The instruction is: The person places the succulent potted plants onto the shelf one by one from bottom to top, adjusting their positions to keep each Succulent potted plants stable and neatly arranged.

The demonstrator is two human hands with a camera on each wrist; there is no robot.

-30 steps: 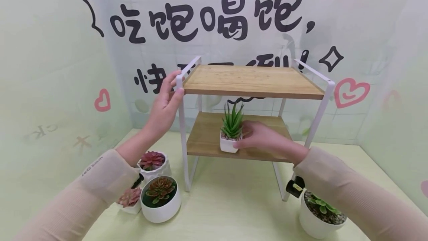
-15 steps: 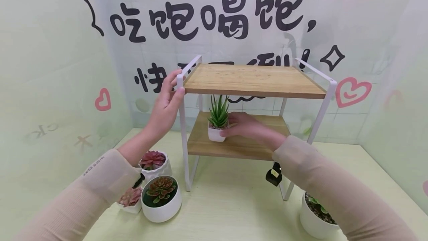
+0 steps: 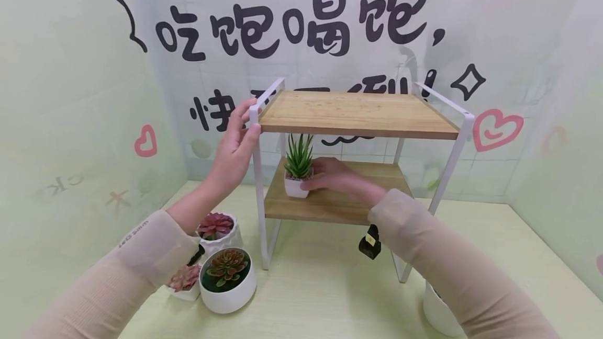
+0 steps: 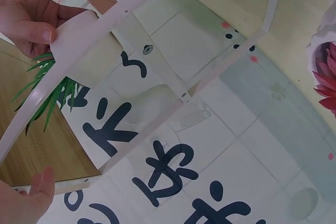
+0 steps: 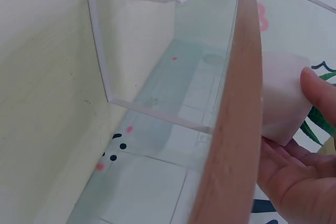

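My right hand holds a small white square pot with a spiky green aloe plant, at the left part of the lower board of a two-tier shelf. In the right wrist view, thumb and fingers of the right hand pinch the pot from two sides, close over the board's edge. My left hand grips the white metal frame at the upper left front corner, thumb in front and fingers behind. The upper board bears nothing.
Left of the shelf stand a white bowl with a brown-green succulent, a textured pot with a red succulent and a small pot with a pink one. A white pot sits front right, partly behind the right sleeve. A printed curtain hangs behind.
My right hand has carried the potted aloe leftward and deeper along the lower board. The right sleeve now covers more of the front right pot. My left hand stays on the frame.
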